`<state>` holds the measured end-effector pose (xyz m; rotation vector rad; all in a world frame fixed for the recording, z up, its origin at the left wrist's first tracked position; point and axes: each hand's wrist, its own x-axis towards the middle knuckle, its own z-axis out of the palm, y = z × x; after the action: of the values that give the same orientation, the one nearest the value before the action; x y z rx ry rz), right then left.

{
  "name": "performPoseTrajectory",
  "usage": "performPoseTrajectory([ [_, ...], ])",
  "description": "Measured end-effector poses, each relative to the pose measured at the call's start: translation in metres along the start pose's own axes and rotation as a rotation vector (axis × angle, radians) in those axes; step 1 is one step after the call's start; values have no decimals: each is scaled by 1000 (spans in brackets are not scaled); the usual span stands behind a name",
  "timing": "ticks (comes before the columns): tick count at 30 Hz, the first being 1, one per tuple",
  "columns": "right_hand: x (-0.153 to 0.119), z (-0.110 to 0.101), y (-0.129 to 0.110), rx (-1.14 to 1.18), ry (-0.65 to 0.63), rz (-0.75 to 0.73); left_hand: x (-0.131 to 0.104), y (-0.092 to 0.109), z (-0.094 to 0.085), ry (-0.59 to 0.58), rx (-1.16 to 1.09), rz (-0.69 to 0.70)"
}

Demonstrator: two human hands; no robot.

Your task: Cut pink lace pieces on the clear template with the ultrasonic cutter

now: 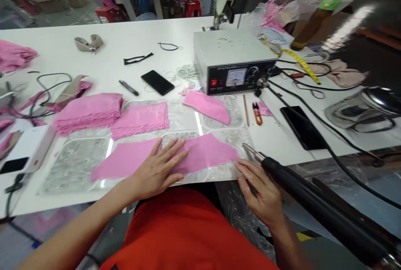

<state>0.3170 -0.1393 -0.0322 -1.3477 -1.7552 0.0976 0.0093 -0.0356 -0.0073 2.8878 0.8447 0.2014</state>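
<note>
A long piece of pink fabric (203, 153) lies spread along the front edge of the table, over a grey-patterned clear mat (81, 157). My left hand (159, 165) rests flat on its middle, fingers spread. At the fabric's right end is my right hand (260, 190), its fingers stretched out and their tips at the corner. Just beyond that hand runs a black-handled tool (297, 178) with a thin metal tip pointing toward the fabric; no fingers wrap round it. Behind the fabric lie two pink fabric stacks (89, 111) and a smaller pink shaped piece (208, 106).
A control box (241, 77) with a dial stands behind the mat, cables trailing right. Orange thread snips (257, 113), a phone (303, 128) and a metal-lidded jar (363, 107) are on the right. Another phone (157, 82) and a pen (128, 87) lie behind the fabric stacks.
</note>
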Motion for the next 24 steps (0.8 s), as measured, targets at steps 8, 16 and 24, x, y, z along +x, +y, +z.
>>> performPoseTrajectory([
  [8,-3,21,19,-242,-183,-164,-21,4,11,-107,-38,-143],
  [16,-5,23,19,-244,-163,-152,-10,13,10,-11,-31,-185],
  [24,-10,27,18,-306,-64,-89,-8,13,22,-1,49,-196],
])
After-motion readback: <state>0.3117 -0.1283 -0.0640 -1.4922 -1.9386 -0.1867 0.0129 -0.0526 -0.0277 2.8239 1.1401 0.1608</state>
